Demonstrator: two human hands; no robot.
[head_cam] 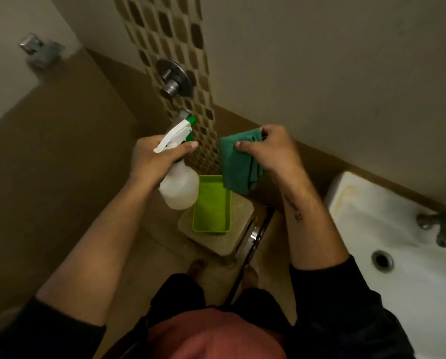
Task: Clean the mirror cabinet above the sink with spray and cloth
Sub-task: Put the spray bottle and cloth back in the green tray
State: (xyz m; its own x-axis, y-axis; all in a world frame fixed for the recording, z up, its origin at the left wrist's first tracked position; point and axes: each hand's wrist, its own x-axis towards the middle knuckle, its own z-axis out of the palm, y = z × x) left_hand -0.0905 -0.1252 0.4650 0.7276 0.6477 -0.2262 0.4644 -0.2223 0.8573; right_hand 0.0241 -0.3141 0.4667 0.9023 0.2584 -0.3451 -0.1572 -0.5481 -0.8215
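Left hand wrapped round the sprayer, nozzle pointing up and away toward the wall. Right hand pinching the folded cloth. Mirror cabinet not in view — presumably above the sink, off to the right; right hand nearer.

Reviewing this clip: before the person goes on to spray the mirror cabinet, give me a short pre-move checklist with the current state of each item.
1. Spray bottle in hand: ok, the left hand has a grip around its neck.
2. Cloth in hand: ok, the right hand pinches the folded green cloth at its top.
3. Nozzle aimed at the mirror: cannot tell, the mirror cabinet is out of view.
4. Finger on the trigger: cannot tell, the hand hides it.
5. Liquid in the bottle: cannot tell, the body is cloudy white.
6. Green tray below: ok, nothing lies in it.
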